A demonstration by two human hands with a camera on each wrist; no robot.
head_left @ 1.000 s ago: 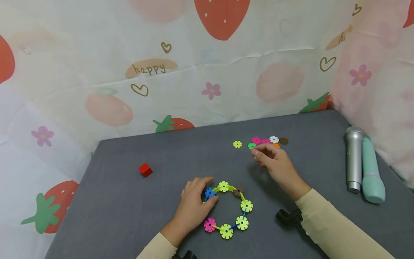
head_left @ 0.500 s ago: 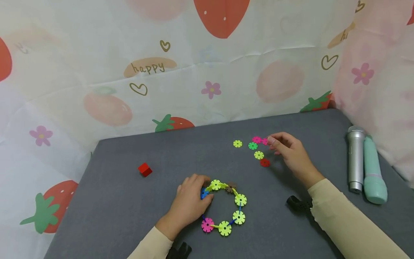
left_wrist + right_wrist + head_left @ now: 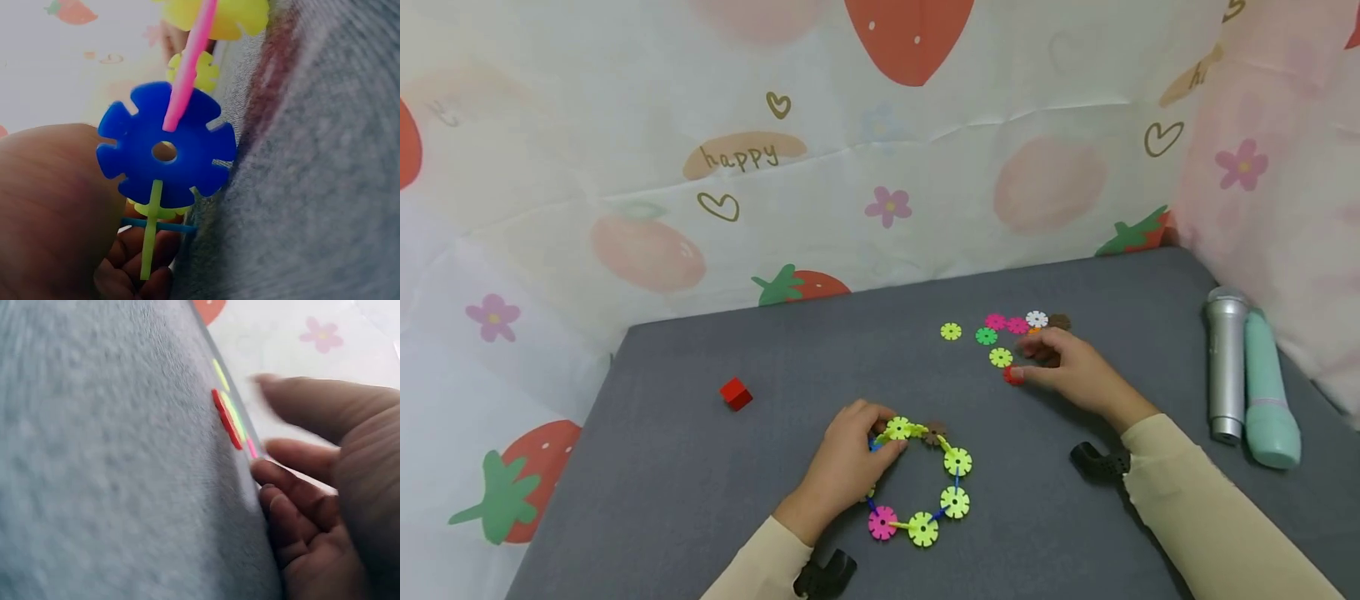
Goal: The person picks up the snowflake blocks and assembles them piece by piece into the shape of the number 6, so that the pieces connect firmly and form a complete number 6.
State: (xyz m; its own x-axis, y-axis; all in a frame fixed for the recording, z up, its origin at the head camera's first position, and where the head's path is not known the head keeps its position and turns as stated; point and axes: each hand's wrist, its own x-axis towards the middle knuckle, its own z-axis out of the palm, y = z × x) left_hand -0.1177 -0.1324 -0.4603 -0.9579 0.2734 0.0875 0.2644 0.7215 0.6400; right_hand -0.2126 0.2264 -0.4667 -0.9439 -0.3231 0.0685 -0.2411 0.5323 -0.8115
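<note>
1. Cube (image 3: 736, 394), red, rests toward ten o'clock from the ring of linked discs (image 3: 957, 462), perhaps as a spare.
2. Left hand (image 3: 842, 467) curls thumb and fingers round the ring's ten o'clock edge, likely as an anchor; that stretch lies between them (partly hidden).
3. Loose discs (image 3: 986, 336) lie toward the ring's one o'clock, probably spread for easy reach.
4. Red disc (image 3: 1011, 377) sits at nine o'clock from the right hand (image 3: 1078, 375), by the thumb tip; contact is unclear.
5. That hand's thumb and forefinger stand moderately parted, holding nothing visible.
6. Microphones (image 3: 1226, 367) lie toward its three o'clock, seemingly out of the way.
</note>
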